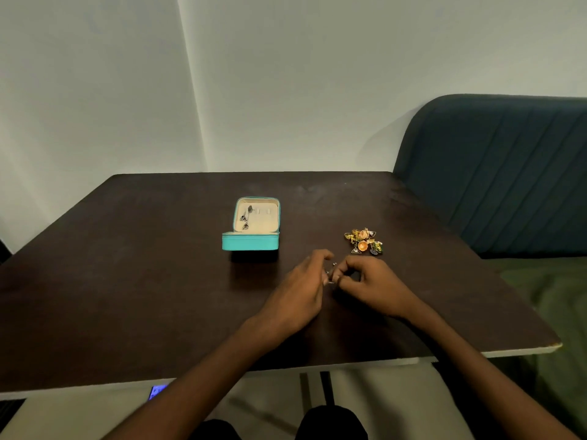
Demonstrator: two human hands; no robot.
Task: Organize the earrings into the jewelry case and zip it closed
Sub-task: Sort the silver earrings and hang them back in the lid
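Observation:
A small teal jewelry case (251, 242) stands open on the dark table, its lid upright with a cream lining. One dark dangling earring (247, 216) hangs on the lid's inside. A pile of several gold, orange and green earrings (364, 241) lies to the right of the case. In front of the case my left hand (300, 289) and my right hand (373, 285) meet, fingers curled. Between their fingertips they pinch a small silver earring (331, 273), which is mostly hidden.
The dark brown table (143, 281) has a pale front edge close to me. A dark teal upholstered seat (502, 173) stands at the right, past the table's side. A pale wall runs behind the table. A small blue-lit screen (158, 391) shows under the front edge.

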